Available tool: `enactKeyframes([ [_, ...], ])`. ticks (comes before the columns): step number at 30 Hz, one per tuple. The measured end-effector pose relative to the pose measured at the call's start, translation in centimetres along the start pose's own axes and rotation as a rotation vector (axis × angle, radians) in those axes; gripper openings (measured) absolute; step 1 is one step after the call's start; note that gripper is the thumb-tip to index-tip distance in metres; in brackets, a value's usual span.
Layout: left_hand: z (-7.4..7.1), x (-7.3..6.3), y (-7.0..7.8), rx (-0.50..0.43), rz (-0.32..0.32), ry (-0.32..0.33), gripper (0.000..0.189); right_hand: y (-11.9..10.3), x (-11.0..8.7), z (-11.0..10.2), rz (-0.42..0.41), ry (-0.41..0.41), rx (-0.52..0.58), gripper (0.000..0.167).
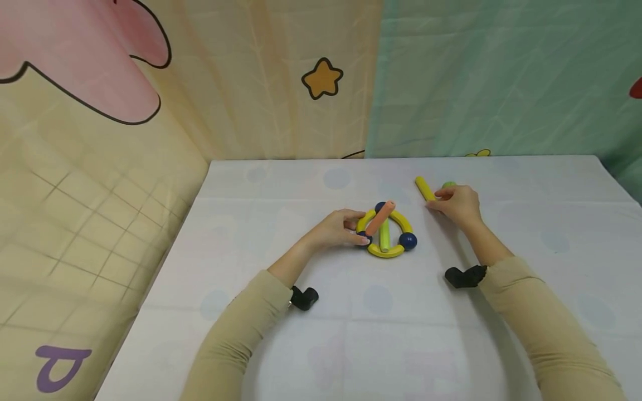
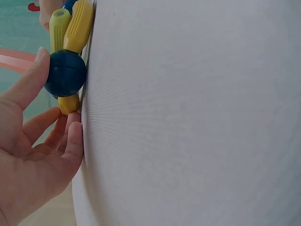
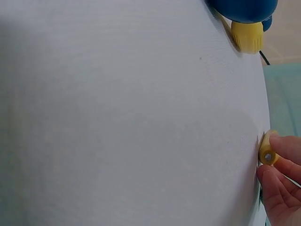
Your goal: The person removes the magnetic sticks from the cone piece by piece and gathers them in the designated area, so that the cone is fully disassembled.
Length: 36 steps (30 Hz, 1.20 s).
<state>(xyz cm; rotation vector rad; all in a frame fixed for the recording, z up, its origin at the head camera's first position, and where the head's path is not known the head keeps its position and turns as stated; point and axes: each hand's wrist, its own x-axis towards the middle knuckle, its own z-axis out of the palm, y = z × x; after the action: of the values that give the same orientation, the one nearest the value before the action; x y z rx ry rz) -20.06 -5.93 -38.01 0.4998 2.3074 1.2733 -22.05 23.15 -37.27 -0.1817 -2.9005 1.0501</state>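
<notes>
Curved yellow rods (image 1: 404, 224) and blue balls (image 1: 408, 241) make up a ring on the table. An orange rod (image 1: 380, 219) slants up from the ring's left side, and a light green rod (image 1: 384, 238) also rises within its outline. My left hand (image 1: 333, 228) holds the ring at its left blue ball (image 2: 66, 73), thumb against the ball and fingers at the curved yellow piece below. To the right of the ring, my right hand (image 1: 458, 205) pinches the near end of a straight yellow rod (image 1: 424, 188) between thumb and fingers, low at the tabletop.
Just behind the right hand a green piece (image 1: 448, 184) shows, mostly hidden. The white cloth-covered table (image 1: 376, 345) meets a patterned curtain (image 1: 281, 111) at its far edge. Black wrist-camera mounts (image 1: 465, 277) jut from both sleeves over the table.
</notes>
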Motion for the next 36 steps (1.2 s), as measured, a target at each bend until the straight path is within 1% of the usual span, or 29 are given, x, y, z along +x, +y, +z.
enactKeyframes([
  [5,0.0,0.0,0.0,-0.010,-0.001,0.002,0.068,0.2,0.0,-0.2,0.023,-0.026,0.015,0.039],
  [15,0.0,0.1,0.0,-0.026,0.002,-0.001,0.069,0.4,-0.6,-1.4,0.041,-0.103,0.075,0.049],
  [17,0.0,0.1,0.0,-0.032,0.001,0.000,0.069,0.4,-0.8,-1.6,0.034,-0.123,0.093,0.050],
  [23,-0.1,0.1,0.0,-0.055,-0.002,0.001,0.067,-0.1,-1.7,-1.8,-0.055,-0.188,0.172,0.052],
  [25,-0.1,0.1,0.0,-0.062,0.002,0.000,0.064,-0.4,-2.1,-1.8,-0.079,-0.212,0.209,0.053],
  [32,0.0,0.2,-0.1,-0.089,0.026,0.011,0.037,-2.5,-3.4,-1.4,-0.155,-0.336,0.375,0.054],
  [36,0.0,0.1,-0.1,-0.082,0.036,0.016,0.030,-3.8,-4.2,-0.8,-0.193,-0.411,0.445,0.051],
])
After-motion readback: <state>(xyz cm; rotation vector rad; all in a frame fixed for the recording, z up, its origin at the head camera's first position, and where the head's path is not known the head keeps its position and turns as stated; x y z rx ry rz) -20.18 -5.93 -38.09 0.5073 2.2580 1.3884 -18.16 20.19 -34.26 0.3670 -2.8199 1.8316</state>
